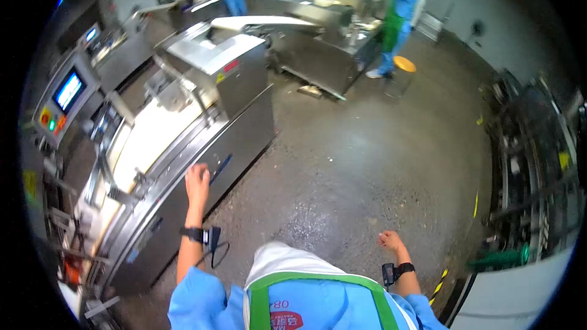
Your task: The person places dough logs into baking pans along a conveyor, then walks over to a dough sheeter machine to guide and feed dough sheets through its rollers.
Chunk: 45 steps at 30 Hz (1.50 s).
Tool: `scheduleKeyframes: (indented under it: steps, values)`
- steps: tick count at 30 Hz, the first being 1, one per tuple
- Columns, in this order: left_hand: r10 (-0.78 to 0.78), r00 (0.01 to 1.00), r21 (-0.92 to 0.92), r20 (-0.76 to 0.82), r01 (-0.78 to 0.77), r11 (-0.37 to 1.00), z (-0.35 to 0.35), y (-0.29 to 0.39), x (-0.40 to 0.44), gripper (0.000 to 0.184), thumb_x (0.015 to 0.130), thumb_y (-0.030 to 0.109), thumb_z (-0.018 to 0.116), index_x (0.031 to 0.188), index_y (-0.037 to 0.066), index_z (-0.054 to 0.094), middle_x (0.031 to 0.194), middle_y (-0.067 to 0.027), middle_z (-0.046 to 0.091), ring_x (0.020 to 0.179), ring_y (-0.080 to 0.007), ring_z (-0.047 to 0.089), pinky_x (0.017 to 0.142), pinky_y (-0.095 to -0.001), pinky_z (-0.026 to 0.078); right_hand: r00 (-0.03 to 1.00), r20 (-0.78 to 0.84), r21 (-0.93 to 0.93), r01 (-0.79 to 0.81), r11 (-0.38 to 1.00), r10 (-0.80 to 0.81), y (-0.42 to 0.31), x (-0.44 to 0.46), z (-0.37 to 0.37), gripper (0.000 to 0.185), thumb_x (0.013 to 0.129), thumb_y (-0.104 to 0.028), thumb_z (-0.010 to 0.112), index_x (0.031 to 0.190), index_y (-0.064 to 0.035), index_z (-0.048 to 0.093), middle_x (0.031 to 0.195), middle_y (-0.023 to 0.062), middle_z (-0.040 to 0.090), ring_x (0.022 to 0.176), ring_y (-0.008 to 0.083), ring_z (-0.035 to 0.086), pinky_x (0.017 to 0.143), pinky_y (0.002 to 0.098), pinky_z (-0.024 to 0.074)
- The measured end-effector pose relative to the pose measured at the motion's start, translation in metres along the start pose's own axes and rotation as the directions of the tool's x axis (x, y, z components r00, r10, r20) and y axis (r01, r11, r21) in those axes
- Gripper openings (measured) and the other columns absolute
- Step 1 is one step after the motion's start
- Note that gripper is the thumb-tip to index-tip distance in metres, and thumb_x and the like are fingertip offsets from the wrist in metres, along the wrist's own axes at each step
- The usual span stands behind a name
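My left hand (197, 184) hangs in front of the steel side of a long conveyor machine (241, 125), its fingers loosely bent and apart, with nothing held. Whether it touches the panel I cannot tell. Close beside it, a blue strip (221, 168) runs along the machine's side. Over the wet floor (342, 165), lower right, my right hand (391, 240) has its fingers curled in, and no object shows in it. Both wrists carry black straps with small devices; a cable loops from the left device (212, 238).
A pale conveyor belt (153, 131) and a lit control screen (69, 90) are at left. Two co-workers in blue stand at the back, one (400, 15) near a yellow-topped stool (404, 64). Dark racks (532, 153) line the right, above a white surface (513, 296).
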<state>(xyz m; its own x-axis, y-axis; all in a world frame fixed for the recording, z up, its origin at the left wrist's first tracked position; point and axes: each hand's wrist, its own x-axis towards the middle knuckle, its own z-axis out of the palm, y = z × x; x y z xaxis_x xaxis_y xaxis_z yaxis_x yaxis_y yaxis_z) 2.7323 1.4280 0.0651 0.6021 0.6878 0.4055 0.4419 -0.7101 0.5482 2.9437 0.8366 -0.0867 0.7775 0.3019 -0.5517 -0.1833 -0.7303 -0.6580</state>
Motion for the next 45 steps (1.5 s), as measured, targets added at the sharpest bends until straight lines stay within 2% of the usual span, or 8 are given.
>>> scheduleKeyframes:
  steps: [4,9,17,22,27,36,42,45]
  values:
    - [-0.074,0.977,0.103,-0.2,0.096,0.99,-0.005,-0.002,0.044,0.021,0.074,0.012,0.052,0.094,0.008,0.054,0.098,-0.0124,0.048,0.094,-0.0294,0.044,0.082,-0.0379,0.035,1.0,0.014,-0.183,0.02,0.983,-0.018,-0.046,0.021,-0.006,0.021,0.081,-0.021,0.05,0.072,-0.0033,0.056,0.067,0.0041,0.058,0.06,0.0142,0.055,0.053,0.0282,0.0435]
    - [-0.132,0.902,0.107,-0.411,0.192,0.976,0.002,0.004,0.106,0.026,0.072,0.01,0.051,0.098,0.009,0.053,0.101,-0.0108,0.048,0.095,-0.0297,0.043,0.084,-0.0384,0.033,0.981,0.156,0.024,-0.124,0.992,0.118,-0.032,0.064,-0.013,0.019,0.081,-0.022,0.05,0.075,-0.0044,0.057,0.069,0.0058,0.059,0.061,0.0152,0.056,0.054,0.028,0.0451]
    - [-0.056,0.733,0.137,-0.678,0.201,0.97,0.049,-0.009,0.248,0.032,0.071,0.008,0.051,0.103,0.013,0.053,0.108,-0.0089,0.045,0.1,-0.0284,0.04,0.086,-0.0399,0.032,0.979,0.035,0.122,-0.203,0.972,0.2,-0.08,0.117,-0.05,0.02,0.081,-0.02,0.049,0.073,-0.0021,0.055,0.068,0.0077,0.058,0.059,0.0168,0.056,0.051,0.0296,0.0455]
    - [-0.106,0.648,0.172,-0.754,0.35,0.921,0.063,-0.015,0.313,0.033,0.071,0.006,0.051,0.102,0.016,0.053,0.111,-0.0042,0.043,0.105,-0.0265,0.037,0.086,-0.0391,0.032,0.957,-0.004,0.216,-0.283,0.935,0.29,-0.117,0.169,-0.066,0.021,0.081,-0.02,0.049,0.072,-0.0017,0.055,0.064,0.0075,0.057,0.059,0.0175,0.056,0.049,0.028,0.0445]
    - [-0.092,0.562,0.189,-0.822,0.421,0.887,0.068,-0.027,0.345,0.033,0.071,0.005,0.051,0.101,0.017,0.054,0.111,-0.0034,0.041,0.104,-0.0258,0.036,0.085,-0.0392,0.032,0.985,0.062,0.193,-0.167,0.967,0.158,-0.144,0.195,-0.065,0.02,0.083,-0.02,0.047,0.075,-0.0026,0.054,0.067,0.008,0.057,0.06,0.0181,0.057,0.051,0.0287,0.045]
    - [-0.015,0.38,0.233,-0.925,0.598,0.767,0.045,-0.059,0.339,0.033,0.069,0.009,0.049,0.101,0.016,0.054,0.111,-0.0073,0.043,0.105,-0.0252,0.038,0.088,-0.0392,0.027,0.909,0.116,0.218,-0.417,0.882,0.401,-0.056,0.263,-0.103,0.018,0.083,-0.016,0.043,0.075,-0.0029,0.052,0.071,0.01,0.058,0.063,0.0183,0.056,0.055,0.0283,0.0447]
    - [-0.034,0.299,0.201,-0.954,0.719,0.665,0.048,-0.053,0.312,0.034,0.07,0.007,0.049,0.101,0.019,0.054,0.112,-0.0041,0.04,0.102,-0.0247,0.038,0.087,-0.0411,0.029,0.958,0.085,-0.087,-0.266,0.96,0.274,-0.244,0.268,-0.148,0.018,0.081,-0.014,0.041,0.081,-0.0001,0.052,0.07,0.0092,0.057,0.061,0.0182,0.055,0.051,0.027,0.0434]
    - [-0.106,0.272,0.143,-0.956,0.752,0.643,0.047,-0.052,0.304,0.034,0.07,0.007,0.049,0.101,0.018,0.054,0.113,-0.0039,0.04,0.103,-0.0255,0.037,0.087,-0.041,0.029,0.976,0.037,-0.016,-0.215,0.976,0.216,-0.228,0.31,-0.173,0.019,0.081,-0.015,0.043,0.078,0.0004,0.053,0.07,0.0092,0.057,0.06,0.0175,0.055,0.049,0.0264,0.0429]
